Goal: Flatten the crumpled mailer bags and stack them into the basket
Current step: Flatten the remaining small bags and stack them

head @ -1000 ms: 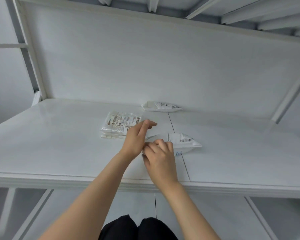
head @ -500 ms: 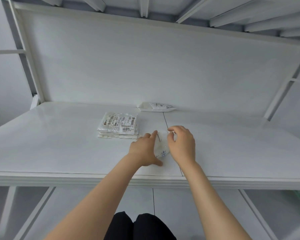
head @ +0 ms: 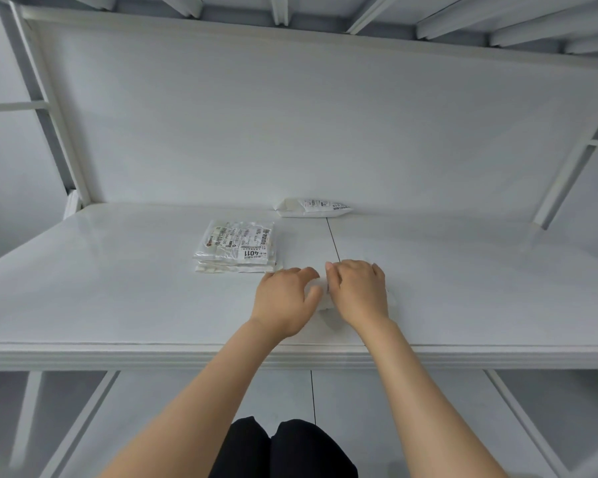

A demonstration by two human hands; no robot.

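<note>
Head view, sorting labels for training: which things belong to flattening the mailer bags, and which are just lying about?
Job: left hand, right hand, mailer bag under them, flattened stack, crumpled bag at the back.
Just there: table, shelf frame.

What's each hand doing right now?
Left hand: on the mailer bag, fingers bent; grip cannot be told.
Right hand: on the same bag, fingers bent; grip cannot be told.
</note>
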